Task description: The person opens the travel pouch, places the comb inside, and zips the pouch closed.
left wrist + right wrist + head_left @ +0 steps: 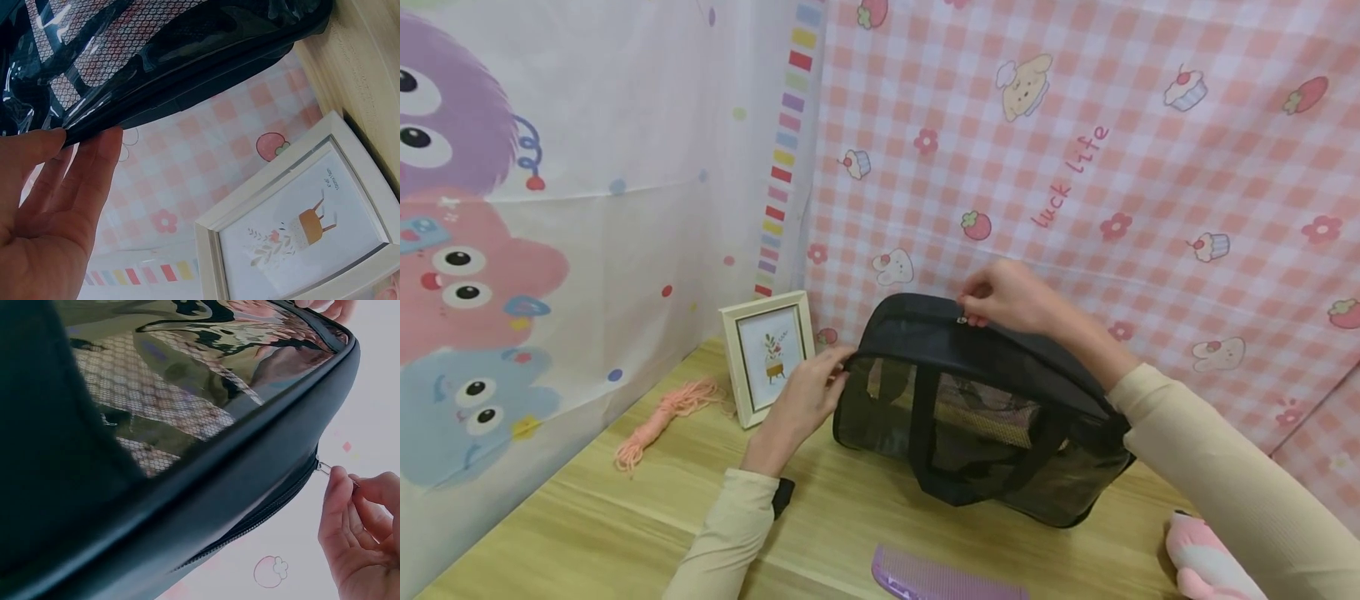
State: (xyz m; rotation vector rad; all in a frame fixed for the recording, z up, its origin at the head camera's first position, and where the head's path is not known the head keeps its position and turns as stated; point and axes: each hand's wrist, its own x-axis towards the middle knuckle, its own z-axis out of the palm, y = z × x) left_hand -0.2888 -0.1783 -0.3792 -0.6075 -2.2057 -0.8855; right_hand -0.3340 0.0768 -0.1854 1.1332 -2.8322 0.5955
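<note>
Zipper pull (323, 467) is pinched by right hand (1013, 296), bag (973, 357) by left hand (800, 398); jamming might be caused by slack, hardly judged here.

The person wears a cream, finely ribbed fabric right sleeve (1225, 475) and cream fabric left sleeve (722, 529), a small black piece (783, 497) beside its cuff (751, 482).

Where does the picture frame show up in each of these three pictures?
Head: the picture frame stands left of centre, beside the black bag.
Left wrist: it fills the lower right, tilted and partly cut off.
Right wrist: not in this picture.
Shared landmark: the black bag, visible in all three views.
</note>
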